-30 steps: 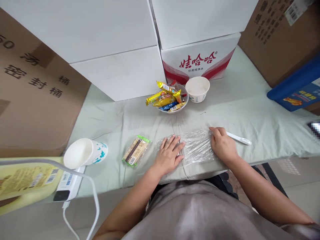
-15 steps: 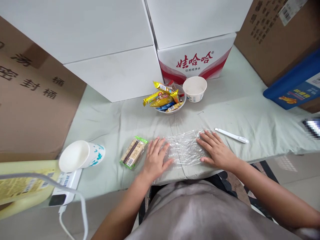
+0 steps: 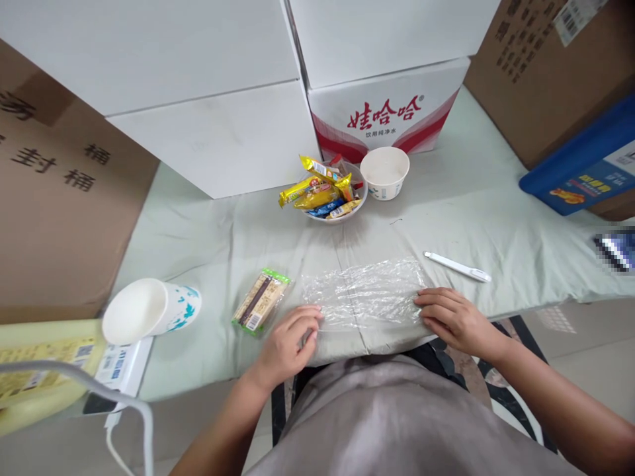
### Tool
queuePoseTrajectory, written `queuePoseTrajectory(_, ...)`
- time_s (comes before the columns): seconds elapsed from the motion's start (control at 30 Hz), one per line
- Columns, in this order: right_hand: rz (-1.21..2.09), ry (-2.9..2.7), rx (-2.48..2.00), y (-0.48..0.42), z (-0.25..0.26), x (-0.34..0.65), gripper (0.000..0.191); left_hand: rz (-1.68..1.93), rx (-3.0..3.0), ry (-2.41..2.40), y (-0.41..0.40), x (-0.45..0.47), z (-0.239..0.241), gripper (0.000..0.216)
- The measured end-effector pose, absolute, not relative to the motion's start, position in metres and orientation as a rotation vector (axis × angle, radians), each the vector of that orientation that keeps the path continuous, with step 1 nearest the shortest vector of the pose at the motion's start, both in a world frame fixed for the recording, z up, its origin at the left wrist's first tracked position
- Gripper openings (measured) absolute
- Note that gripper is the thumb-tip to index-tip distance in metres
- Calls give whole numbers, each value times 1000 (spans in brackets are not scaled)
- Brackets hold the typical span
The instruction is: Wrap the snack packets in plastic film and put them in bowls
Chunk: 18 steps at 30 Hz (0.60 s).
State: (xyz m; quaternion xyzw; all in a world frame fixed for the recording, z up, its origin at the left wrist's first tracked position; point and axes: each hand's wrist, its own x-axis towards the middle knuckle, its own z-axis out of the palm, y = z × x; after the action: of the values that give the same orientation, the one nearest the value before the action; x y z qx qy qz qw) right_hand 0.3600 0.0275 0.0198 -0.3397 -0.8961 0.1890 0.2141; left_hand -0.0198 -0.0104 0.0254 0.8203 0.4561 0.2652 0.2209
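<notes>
A crinkled sheet of clear plastic film (image 3: 367, 294) lies spread on the cloth-covered table in front of me. My left hand (image 3: 290, 344) is at its lower left edge, fingers bent together with their tips on the film and the thumb apart below them. At the right edge, my right hand (image 3: 459, 320) rests bent fingertips on the film; its thumb is mostly hidden. Neither hand visibly grips anything. Left of the film lies a wrapped snack bar pack (image 3: 262, 301) with green ends. A white utility knife (image 3: 457, 266) lies beyond my right hand.
Behind the film stand a bowl (image 3: 364, 198) of wrapped snacks and a white paper bowl (image 3: 385, 173). A paper cup (image 3: 173, 307) lies tipped at left, near a power strip (image 3: 131, 370) and cable. White boxes (image 3: 213, 139) and brown cartons (image 3: 64, 198) border the table (image 3: 198, 231).
Both hands have slid outward and nearer to me, from flat on the film to bent fingers at its edges. More of the film shows between them. The view has shifted slightly.
</notes>
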Motion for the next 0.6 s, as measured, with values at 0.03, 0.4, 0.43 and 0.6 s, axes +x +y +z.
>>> queuePoseTrajectory(0.03,545,-2472,-940,29,21,358,13,762,2220,1303,-9,-19,26,13)
queuePoseTrajectory(0.4,596,-2266,-1372,55,21,341,22,745,1951,1865,24,-7,18,15)
queuePoseTrajectory(0.43,576,-2222,-1470,59,20,338,23,723,1961,1932,28,-4,17,16)
queuePoseTrajectory(0.6,470,-2175,-1781,74,12,320,24,549,2161,2183,43,5,9,16)
